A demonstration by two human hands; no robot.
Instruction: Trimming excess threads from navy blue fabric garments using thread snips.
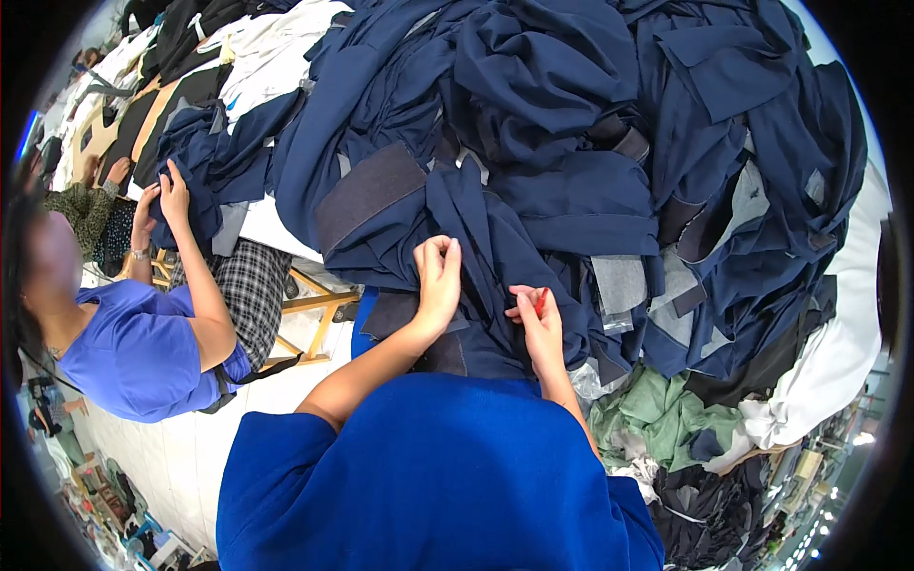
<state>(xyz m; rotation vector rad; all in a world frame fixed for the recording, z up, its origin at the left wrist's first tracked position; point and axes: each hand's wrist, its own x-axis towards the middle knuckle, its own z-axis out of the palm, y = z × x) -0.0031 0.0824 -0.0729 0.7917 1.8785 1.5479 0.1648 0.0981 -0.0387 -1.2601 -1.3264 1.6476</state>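
Seems partway through work on the navy cloth (484, 276), lying at the clock's centre, beneath and between both hands. Grips a small red item (542, 302) in the right hand (541, 331), near 4 o'clock, fingers curled round it. Brings thumb and fingertips together in the left hand (438, 285), just toward 9 o'clock; cannot tell whether pinching anything. Looks far from finished, judging by the navy heap (552, 86) sprawling loose from 11 to 3 o'clock, with grey pieces (619, 283) showing at 3. Cannot tell done from untouched within it. Shows another navy piece (243, 157) at 10 o'clock, handled by a co-worker (143, 347), and green cloth (657, 419) at 4.
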